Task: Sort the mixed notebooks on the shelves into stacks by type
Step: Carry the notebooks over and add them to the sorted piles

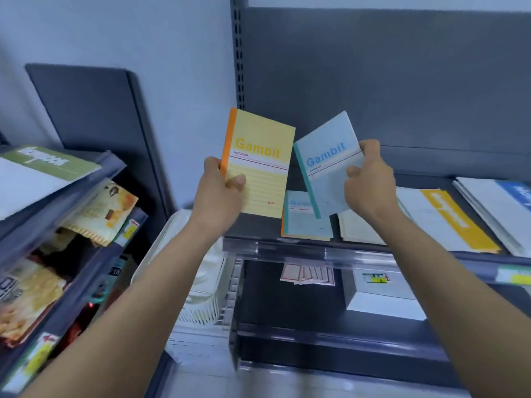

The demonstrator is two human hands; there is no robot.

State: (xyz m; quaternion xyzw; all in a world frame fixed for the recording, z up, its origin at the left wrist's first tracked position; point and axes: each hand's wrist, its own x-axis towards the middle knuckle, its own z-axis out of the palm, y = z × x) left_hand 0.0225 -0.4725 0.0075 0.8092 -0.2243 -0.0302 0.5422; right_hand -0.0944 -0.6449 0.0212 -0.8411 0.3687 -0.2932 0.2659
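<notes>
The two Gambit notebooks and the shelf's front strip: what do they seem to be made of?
The yellow notebook and blue notebook look like paper with thin matte card covers: flat printed colour, no glare, slim edges. The front strip looks like glossy transparent plastic, possibly acrylic: see-through, with bright streaked reflections.

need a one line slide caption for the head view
Left hand holds a yellow notebook and right hand a blue notebook over the small stack on the shelf.

The yellow notebook [260, 165] reads "Gambit" with "NOTEBOOK" beneath; the blue notebook [327, 165] reads "Gambit"; the lying blue notebook [304, 222] on the shelf [253, 226] shows only "Gam"; other lettering is too blurred
</notes>
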